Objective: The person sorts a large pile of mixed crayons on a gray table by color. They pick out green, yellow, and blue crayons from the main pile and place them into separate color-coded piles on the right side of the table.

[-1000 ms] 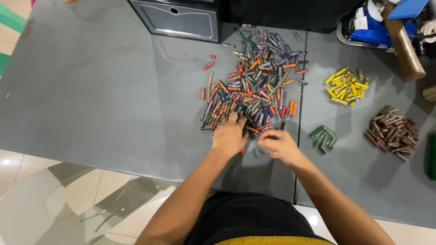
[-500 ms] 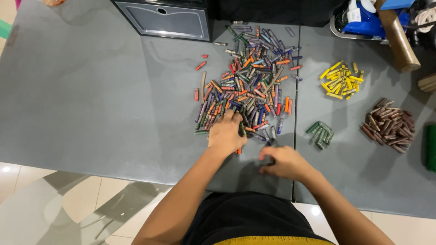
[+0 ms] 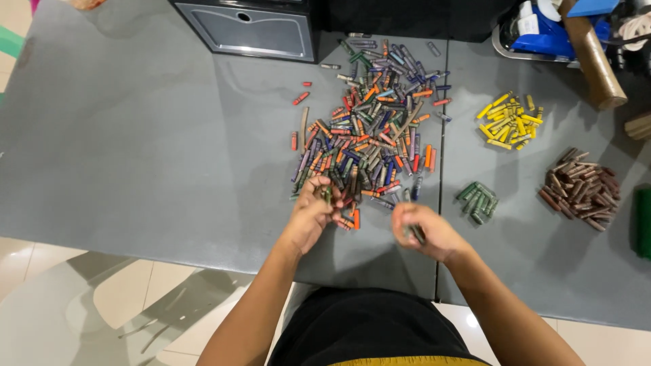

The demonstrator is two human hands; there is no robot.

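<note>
Pinching a dark crayon [image 3: 416,232], the right hand [image 3: 424,230] is lifting it off the grey surface [image 3: 135,149] while the left hand [image 3: 313,215] is gripping another at the mixed crayon pile [image 3: 369,129], seemingly mid-sort, near the green pile [image 3: 477,200].

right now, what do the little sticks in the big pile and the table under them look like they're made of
Crayons in the mixed pile: probably wax, matte, with paper-like wraps; short, many-coloured and dull. Grey table: smooth hard top with a soft sheen, maybe laminate or painted metal; the seam suggests two panels.
</note>
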